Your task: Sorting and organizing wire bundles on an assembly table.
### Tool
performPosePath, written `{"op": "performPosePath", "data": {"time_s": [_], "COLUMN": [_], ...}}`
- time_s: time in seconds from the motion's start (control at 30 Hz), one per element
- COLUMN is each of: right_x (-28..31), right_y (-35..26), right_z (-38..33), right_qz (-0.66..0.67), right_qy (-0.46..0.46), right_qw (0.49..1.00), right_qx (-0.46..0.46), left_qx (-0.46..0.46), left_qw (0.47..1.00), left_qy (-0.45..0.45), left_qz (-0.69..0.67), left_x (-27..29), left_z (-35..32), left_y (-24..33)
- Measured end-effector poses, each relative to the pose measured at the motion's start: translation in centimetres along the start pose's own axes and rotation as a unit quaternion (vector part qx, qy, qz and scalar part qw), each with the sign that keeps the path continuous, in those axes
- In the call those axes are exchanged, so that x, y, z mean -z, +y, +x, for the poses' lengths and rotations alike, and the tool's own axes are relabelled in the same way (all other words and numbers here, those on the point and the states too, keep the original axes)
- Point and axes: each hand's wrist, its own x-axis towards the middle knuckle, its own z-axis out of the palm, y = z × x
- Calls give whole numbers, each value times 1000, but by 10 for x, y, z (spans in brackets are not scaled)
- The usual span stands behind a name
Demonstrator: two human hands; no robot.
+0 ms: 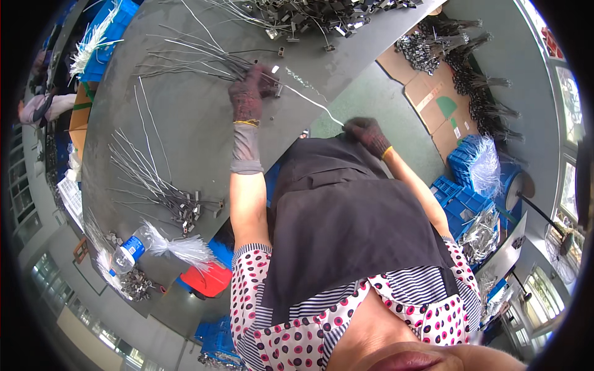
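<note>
- Since we start nearest the body, our right hand (pixel 370 134) sits just off the table edge (pixel 291 133), gloved and pinched shut on the near end of a thin white tie (pixel 312 101).
- Farther out, that tie runs taut across the grey table to our left hand (pixel 249 93), also gloved, clenched around its far end, where a small metal clip (pixel 276 81) seems to sit.
- We judge the tie light, springy and somewhat slick, so a firm fingertip pinch close to each end should hold it best; the middle would just bow.
- Beyond the left hand a loose fan of similar ties (pixel 185 59) lies on the table, and farther still a heap of dark metal clips (pixel 309 15).
- Off to the left, another bundle with clips (pixel 161 185) lies well apart.
</note>
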Motion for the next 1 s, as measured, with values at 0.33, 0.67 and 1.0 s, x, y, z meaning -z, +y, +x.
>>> {"op": "performPosePath", "data": {"time_s": [0.33,0.67,1.0], "right_x": [-40,-22,-48], "right_y": [-117,-112,-92], "right_z": [44,52,60], "right_qz": [-5,-129,-150], "right_qy": [-61,-167,-76], "right_qw": [994,973,972], "right_qx": [87,88,165], "left_qx": [40,-10,67], "left_qw": [998,970,948], "left_qy": [-29,107,129], "left_qz": [43,-220,-282], "left_x": [-17,43,-12], "left_z": [-10,49,45], "left_y": [-13,22,6]}}
